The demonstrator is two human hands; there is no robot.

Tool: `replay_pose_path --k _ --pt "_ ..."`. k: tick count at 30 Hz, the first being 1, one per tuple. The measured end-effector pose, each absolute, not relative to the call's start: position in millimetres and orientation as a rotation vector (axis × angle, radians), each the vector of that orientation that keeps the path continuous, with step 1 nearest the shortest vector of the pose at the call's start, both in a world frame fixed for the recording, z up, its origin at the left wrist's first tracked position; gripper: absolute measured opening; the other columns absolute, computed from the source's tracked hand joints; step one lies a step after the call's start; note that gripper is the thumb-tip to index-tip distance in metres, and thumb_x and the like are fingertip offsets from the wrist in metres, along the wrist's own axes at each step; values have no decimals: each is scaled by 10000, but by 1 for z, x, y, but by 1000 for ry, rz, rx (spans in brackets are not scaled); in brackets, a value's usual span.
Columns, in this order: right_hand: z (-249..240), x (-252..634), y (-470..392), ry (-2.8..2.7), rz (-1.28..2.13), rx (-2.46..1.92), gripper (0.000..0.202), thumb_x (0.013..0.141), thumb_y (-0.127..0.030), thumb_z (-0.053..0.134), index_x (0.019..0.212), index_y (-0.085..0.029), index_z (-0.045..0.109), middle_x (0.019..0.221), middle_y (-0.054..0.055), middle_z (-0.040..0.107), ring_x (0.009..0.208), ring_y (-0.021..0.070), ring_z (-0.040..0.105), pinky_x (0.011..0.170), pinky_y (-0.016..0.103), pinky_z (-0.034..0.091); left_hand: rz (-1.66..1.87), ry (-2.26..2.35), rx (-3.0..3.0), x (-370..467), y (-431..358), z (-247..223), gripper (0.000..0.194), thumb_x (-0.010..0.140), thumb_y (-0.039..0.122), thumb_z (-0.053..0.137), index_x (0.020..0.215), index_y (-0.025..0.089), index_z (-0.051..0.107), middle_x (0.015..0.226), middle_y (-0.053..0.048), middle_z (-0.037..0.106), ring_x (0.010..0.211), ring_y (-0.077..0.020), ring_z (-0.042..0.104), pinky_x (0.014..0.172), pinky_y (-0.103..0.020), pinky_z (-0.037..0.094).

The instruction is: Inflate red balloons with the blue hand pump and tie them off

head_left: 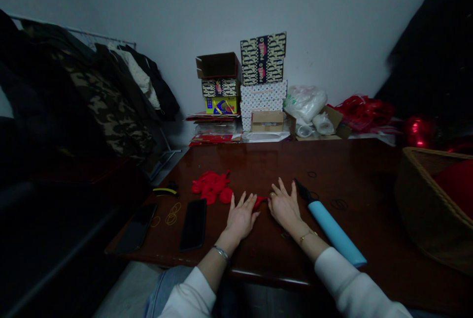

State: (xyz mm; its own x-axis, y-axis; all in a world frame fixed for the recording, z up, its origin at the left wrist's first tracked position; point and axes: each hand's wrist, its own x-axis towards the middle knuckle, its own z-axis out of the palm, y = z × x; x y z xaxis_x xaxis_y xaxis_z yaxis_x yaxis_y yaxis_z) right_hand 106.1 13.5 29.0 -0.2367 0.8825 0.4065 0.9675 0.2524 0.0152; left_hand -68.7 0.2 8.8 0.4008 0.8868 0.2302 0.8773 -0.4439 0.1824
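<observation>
A small limp red balloon (260, 202) lies between my two hands on the tabletop. My left hand (240, 215) holds one end of it under the index finger, its other fingers stretched forward. At the opposite, dark-tipped end, my right hand (284, 206) closes thumb and index finger, with the remaining fingers raised and spread. What exactly sits in that pinch is hidden. Just right of my right hand is a light-blue hand pump (336, 233) with a black nozzle. A heap of limp red balloons (211, 185) lies beyond my left hand.
Two dark phones (193, 224) and yellowish rubber bands (172, 214) lie left on the brown table (258, 160). Black bands (339, 204) lie right of the pump. A wicker basket (417, 200) holding something red stands at the right edge. Stacked boxes (263, 59) rise behind the table.
</observation>
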Motion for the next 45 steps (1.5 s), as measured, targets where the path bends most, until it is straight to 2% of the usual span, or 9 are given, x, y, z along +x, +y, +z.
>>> replay_pose_path --k 4,9,16,21,24,27,34,40,45 --pt "33 106 14 -2145 -412 -1750 371 891 -299 365 910 -159 708 1232 117 601 1322 325 331 1092 587 -41 656 1615 2413 -63 -7 14 459 914 384 403 1338 220 467 1350 -82 519 1295 -256 405 1105 -485 206" --pt "35 104 13 -2131 -434 -1748 370 892 -295 360 892 -177 711 1221 104 610 1315 324 344 1094 591 -42 889 1458 1763 -47 -14 17 472 872 546 400 1055 208 674 1068 -105 683 1021 -266 616 920 -397 438" --pt "48 85 -4 -2277 -451 -1656 312 862 -248 416 963 -172 701 1311 117 538 1364 339 235 1084 614 -58 909 850 675 -33 -9 16 668 805 703 357 1026 116 588 1017 -147 671 943 -205 640 845 -332 469" --pt "56 76 -18 -2350 -418 -1606 304 849 -210 426 979 -175 698 1340 113 509 1370 337 220 1086 610 -66 950 794 407 -36 -4 14 478 822 596 482 907 138 587 815 -59 676 752 -141 649 721 -243 481" --pt "52 79 -24 -2377 -347 -1524 328 867 -216 401 1047 -188 674 1331 94 522 1368 320 234 1085 607 -72 998 797 383 -36 -1 9 273 835 376 580 949 129 606 779 -41 673 647 -108 629 655 -214 478" --pt "45 89 -30 -2296 -294 -1494 358 899 -264 362 1113 -183 637 1338 82 519 1365 293 251 1098 584 -59 1075 835 377 -37 2 5 201 821 179 580 1008 116 620 875 -66 694 687 -97 643 693 -206 493" --pt "20 143 -41 -2053 -426 -1763 442 900 -327 380 1262 -116 521 1405 140 430 1380 309 196 1088 604 17 1038 812 376 -41 1 8 313 853 294 571 1106 116 611 1206 -142 611 1048 -209 624 877 -311 512" --pt "-2 183 -51 -1964 -529 -2083 541 869 -308 396 1357 -75 388 1453 173 341 1373 332 192 1059 632 3 1135 789 279 -40 -1 19 205 826 101 571 1023 117 629 1168 -129 637 1067 -208 618 886 -289 524" --pt "-8 195 -58 -1946 -502 -2248 549 851 -278 411 1377 -130 363 1448 164 355 1325 345 295 1033 654 1 1174 718 197 -39 -4 32 186 848 135 558 1022 129 623 1102 -102 668 1023 -200 641 869 -301 539"
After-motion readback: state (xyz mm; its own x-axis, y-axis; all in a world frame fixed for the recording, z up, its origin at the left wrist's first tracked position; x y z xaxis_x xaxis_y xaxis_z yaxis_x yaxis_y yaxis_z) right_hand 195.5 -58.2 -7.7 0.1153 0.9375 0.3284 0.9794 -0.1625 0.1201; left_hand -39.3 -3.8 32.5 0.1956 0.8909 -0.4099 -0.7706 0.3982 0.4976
